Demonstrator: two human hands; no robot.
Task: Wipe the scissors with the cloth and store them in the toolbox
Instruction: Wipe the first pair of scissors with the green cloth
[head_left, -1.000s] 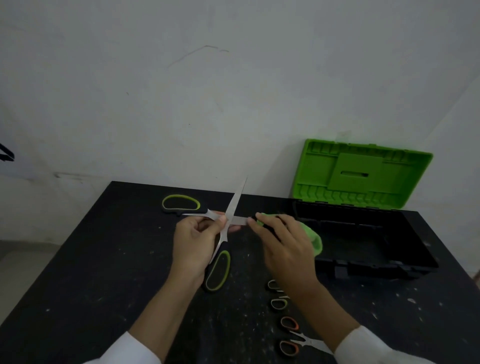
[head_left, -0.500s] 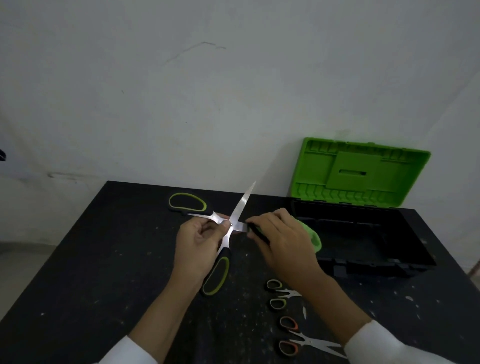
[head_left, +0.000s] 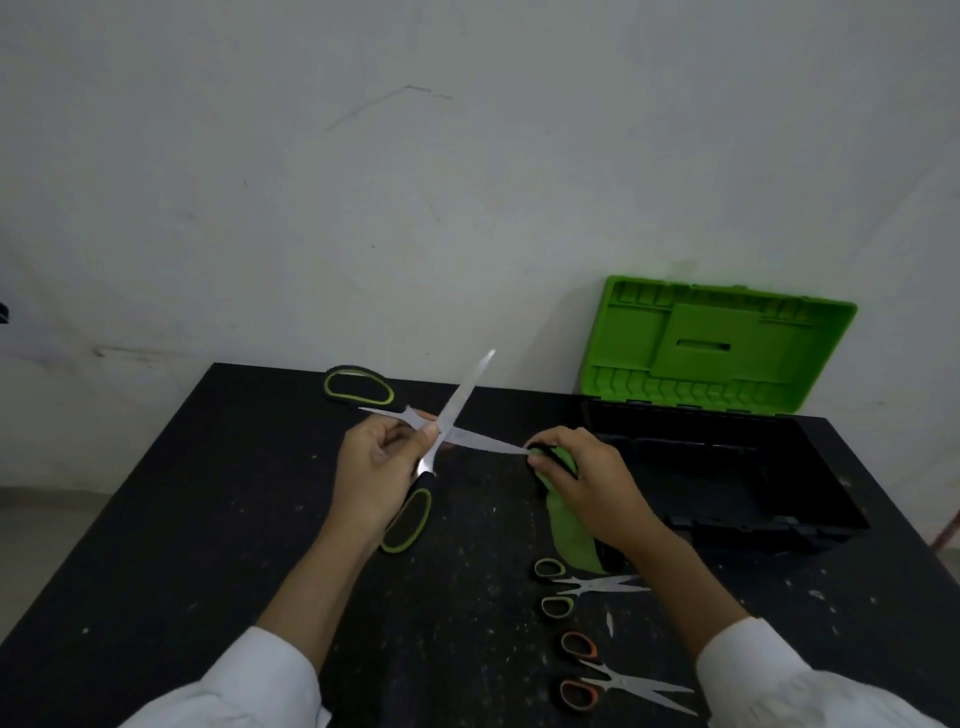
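Dark and flecked with pale specks, the black table (head_left: 182, 519) fills the lower half of the frame under a bare white wall (head_left: 467, 208). The toolbox (head_left: 779, 527) sits at centre right with its green lid (head_left: 717, 348) standing open against that wall. My left hand (head_left: 376, 467), just left of centre, grips the large green-handled scissors (head_left: 460, 402) at the pivot, thumb and fingers curled round them. The blades are spread wide, one pointing up toward the wall, the other running right. My right hand (head_left: 597, 483) is closed round the green cloth (head_left: 569, 530) and pinches it over the very tip of the right-pointing blade, the loose end hanging down toward the table. I judge this to be the wiping step, with the cloth at the end of a pass along one blade. The upward blade looks like the one left to do, though I cannot tell how clean either is. The next move calls for setting the cloth on that other blade near the pivot and drawing it outward, fingers off the edge. After that I would close the blades and carry them right into the open box, whose inside is too dark to read. Lower right on the table lie a small green-handled pair (head_left: 582, 584) and a small orange-handled pair (head_left: 608, 675), probably awaiting their turn.
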